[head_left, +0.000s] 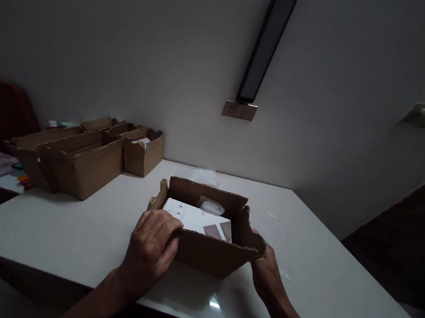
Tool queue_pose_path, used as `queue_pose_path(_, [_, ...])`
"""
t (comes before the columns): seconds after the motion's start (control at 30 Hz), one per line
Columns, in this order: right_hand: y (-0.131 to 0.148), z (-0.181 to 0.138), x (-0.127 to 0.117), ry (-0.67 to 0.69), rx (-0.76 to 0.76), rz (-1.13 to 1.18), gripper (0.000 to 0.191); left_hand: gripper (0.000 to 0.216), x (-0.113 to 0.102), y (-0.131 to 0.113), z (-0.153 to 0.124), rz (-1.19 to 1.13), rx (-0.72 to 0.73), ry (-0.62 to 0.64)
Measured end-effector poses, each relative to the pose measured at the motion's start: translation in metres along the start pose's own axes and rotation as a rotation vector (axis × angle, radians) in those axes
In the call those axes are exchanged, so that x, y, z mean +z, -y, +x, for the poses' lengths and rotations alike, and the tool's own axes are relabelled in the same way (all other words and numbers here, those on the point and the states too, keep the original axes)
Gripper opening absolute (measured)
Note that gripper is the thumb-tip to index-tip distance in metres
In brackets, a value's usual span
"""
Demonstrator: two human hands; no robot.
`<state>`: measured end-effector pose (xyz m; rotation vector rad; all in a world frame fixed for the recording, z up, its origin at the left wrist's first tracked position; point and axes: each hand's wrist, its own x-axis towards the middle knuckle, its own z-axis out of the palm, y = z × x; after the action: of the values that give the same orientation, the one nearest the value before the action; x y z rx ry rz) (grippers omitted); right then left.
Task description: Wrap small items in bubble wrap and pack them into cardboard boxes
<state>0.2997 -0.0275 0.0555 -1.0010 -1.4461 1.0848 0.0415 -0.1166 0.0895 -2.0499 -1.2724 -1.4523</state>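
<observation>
An open cardboard box (206, 253) with rough-cut edges is in front of me at the table's near side. My left hand (154, 241) is closed over its near left rim, fingers curling inward and thumb on the outer face. At the right end, my right hand (265, 265) grips the side wall, with part of its fingers hidden behind the cardboard. Inside lies a white printed carton (194, 219) with brownish pictures on it. Behind the carton sits a coiled white cable (212, 207) in clear wrapping.
Several open cardboard boxes (99, 167) stand together at the table's left. Crumpled clear plastic (203, 176) lies near the wall, below a wall socket (239, 110). The white table (322, 271) has its right edge beyond my right hand.
</observation>
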Motion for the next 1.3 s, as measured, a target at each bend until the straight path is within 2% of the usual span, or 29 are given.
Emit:
queue_pose_path(0.27, [-0.007, -0.005, 0.002, -0.013, 0.057, 0.011, 0.025, 0.025, 0.004, 0.0, 0.0, 0.03, 0.009, -0.029])
queue_pose_path(0.53, [-0.034, -0.011, 0.003, -0.019, 0.218, -0.047, 0.045, 0.039, 0.012, 0.003, -0.004, 0.134, 0.007, -0.023])
queue_pose_path(0.7, [-0.046, -0.011, 0.004, -0.022, 0.205, -0.006, 0.045, 0.045, 0.014, 0.005, -0.003, 0.161, 0.001, -0.022])
queue_pose_path(0.8, [-0.047, -0.013, 0.003, -0.002, 0.192, -0.027, 0.046, 0.051, 0.015, 0.005, -0.006, 0.125, -0.037, -0.075])
queue_pose_path(1.03, [-0.052, -0.014, 0.001, 0.034, 0.179, -0.067, 0.044, 0.069, 0.022, 0.019, -0.026, -0.058, -0.292, -0.294])
queue_pose_path(1.1, [-0.056, -0.013, 0.001, 0.032, 0.177, -0.074, 0.043, 0.07, 0.023, 0.026, -0.033, -0.117, -0.393, -0.251])
queue_pose_path(1.3, [-0.06, -0.012, 0.004, 0.02, 0.098, -0.191, 0.038, 0.074, 0.034, 0.044, -0.056, -0.235, -0.721, 0.013])
